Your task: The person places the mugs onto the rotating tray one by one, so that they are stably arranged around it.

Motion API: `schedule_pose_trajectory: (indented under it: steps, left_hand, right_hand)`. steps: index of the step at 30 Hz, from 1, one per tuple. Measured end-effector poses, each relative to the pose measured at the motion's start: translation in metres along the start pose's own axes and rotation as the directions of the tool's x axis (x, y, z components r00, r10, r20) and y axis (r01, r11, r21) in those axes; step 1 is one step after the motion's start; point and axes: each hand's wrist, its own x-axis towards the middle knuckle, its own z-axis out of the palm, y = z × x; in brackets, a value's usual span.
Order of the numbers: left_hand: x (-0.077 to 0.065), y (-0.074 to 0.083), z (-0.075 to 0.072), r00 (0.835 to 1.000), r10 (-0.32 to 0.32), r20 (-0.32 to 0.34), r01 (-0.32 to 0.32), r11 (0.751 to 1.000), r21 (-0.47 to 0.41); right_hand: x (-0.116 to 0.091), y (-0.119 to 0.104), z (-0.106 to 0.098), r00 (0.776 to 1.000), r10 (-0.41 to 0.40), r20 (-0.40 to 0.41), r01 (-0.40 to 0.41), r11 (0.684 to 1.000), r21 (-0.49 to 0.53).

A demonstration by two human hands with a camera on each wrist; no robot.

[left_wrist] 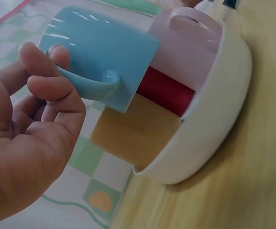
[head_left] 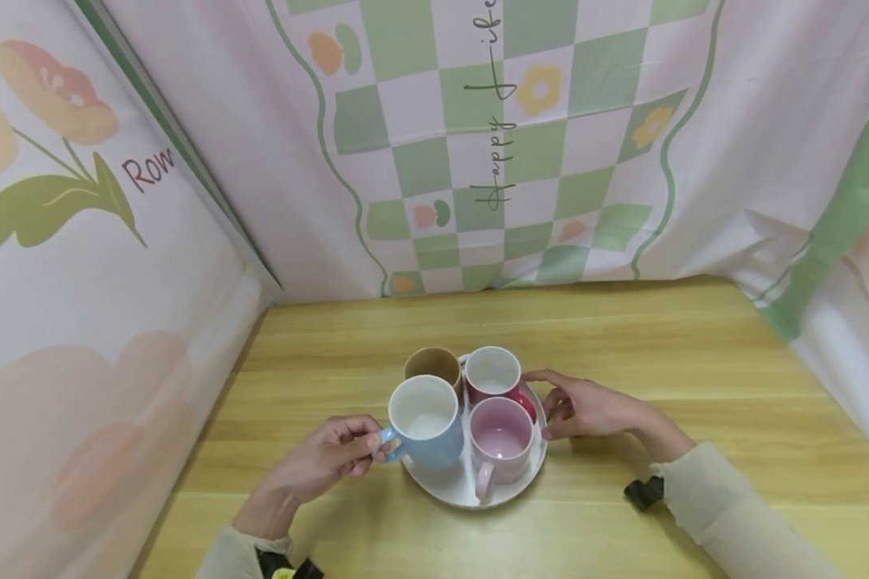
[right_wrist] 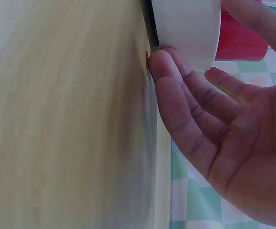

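Observation:
My left hand (head_left: 333, 454) pinches the handle of a light blue mug (head_left: 434, 446) between thumb and fingers. The mug is held upright above the left part of a round white divided tray (head_left: 449, 492), higher than the mugs standing in it. Inside the tray are an ochre mug (left_wrist: 135, 131) at the back left, a red mug (head_left: 494, 371) with a white inside at the back right, and a pink mug (head_left: 503, 442) at the front right. At the tray's right side, my right hand (right_wrist: 233, 129) rests its relaxed fingers against the outer wall.
The tray stands on a wood-grain table (head_left: 319, 346). Behind it hangs a green-and-white checked cloth (head_left: 478, 241), and a flower-printed cloth (head_left: 116, 305) bounds the left side. A black wrist strap (head_left: 644, 493) sits at the right sleeve.

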Motion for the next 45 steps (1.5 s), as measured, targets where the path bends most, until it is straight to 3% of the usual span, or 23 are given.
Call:
schedule_pose_trajectory:
  steps: [5, 21, 31, 41, 45]
  left_hand:
    - [0.003, -0.011, -0.002, 1.0, -0.009, 0.025, 0.009, 1.0, 0.008]
    - [0.012, -0.038, -0.009, 0.996, -0.089, -0.025, 0.091, 0.988, 0.122]
    - [0.017, -0.035, -0.015, 0.994, -0.109, 0.007, 0.106, 0.973, 0.203]
    - [0.018, -0.028, -0.016, 0.995, -0.101, 0.025, 0.093, 0.969, 0.228]
    - [0.017, -0.026, -0.015, 0.992, -0.125, -0.005, 0.123, 0.963, 0.238]
  right_hand:
    - [0.0, 0.0, 0.0, 1.0, 0.003, 0.002, -0.003, 1.0, 0.0]
    - [0.0, -0.003, 0.0, 1.0, 0.002, 0.002, -0.002, 1.0, -0.004]
    - [0.001, -0.001, -0.001, 1.0, -0.008, -0.002, 0.008, 1.0, -0.006]
    - [0.001, -0.001, -0.001, 1.0, -0.005, -0.001, 0.005, 1.0, -0.01]
    - [0.001, -0.001, 0.0, 1.0, -0.007, 0.001, 0.007, 1.0, -0.01]
